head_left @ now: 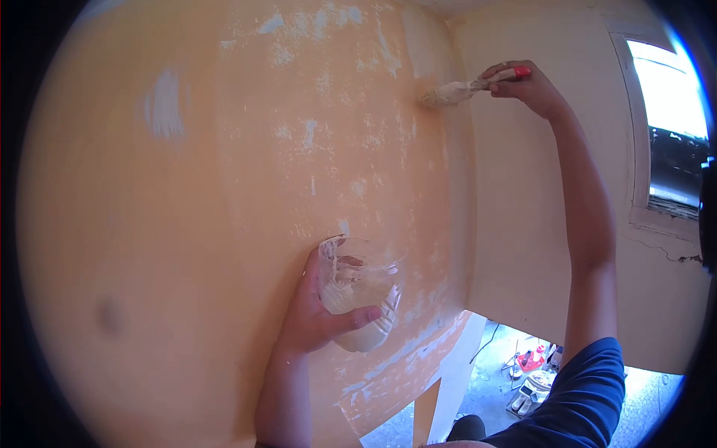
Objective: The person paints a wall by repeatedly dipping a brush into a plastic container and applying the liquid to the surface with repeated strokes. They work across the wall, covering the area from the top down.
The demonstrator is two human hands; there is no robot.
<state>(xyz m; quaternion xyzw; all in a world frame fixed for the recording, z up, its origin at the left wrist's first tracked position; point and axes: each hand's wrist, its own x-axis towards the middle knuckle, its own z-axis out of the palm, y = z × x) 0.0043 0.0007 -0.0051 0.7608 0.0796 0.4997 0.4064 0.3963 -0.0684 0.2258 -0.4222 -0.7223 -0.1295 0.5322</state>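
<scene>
A: How far has the coat spread across the orange wall (pixel 261 187)?

B: We see pale streaks scattered from the top to the lower edge, thickest at upper centre and low by the opening, with broad orange stretches between. Whether the streaks are fresh or older, we cannot tell.

A: And the brush (pixel 452 92)?

B: Held aloft in our right hand (pixel 526 88), fingers pinched narrow around the red-tipped handle, its pale-caked bristles at the orange wall near the corner with the cream wall (pixel 523 216).

A: Our left hand (pixel 310 321)?

B: Spread wide around a clear container (pixel 357 299) in front of the orange wall, thumb across the near side and fingers on the far side.

A: What is inside?

B: Pale, creamy material, smeared up the see-through sides and gathered toward the bottom; we cannot make out the exact level.

A: Other vessels?

B: On the floor (pixel 489 377) below, a red container (pixel 531 361) sits near a whitish tub (pixel 539 381). Their contents are too small for us to tell.
</scene>
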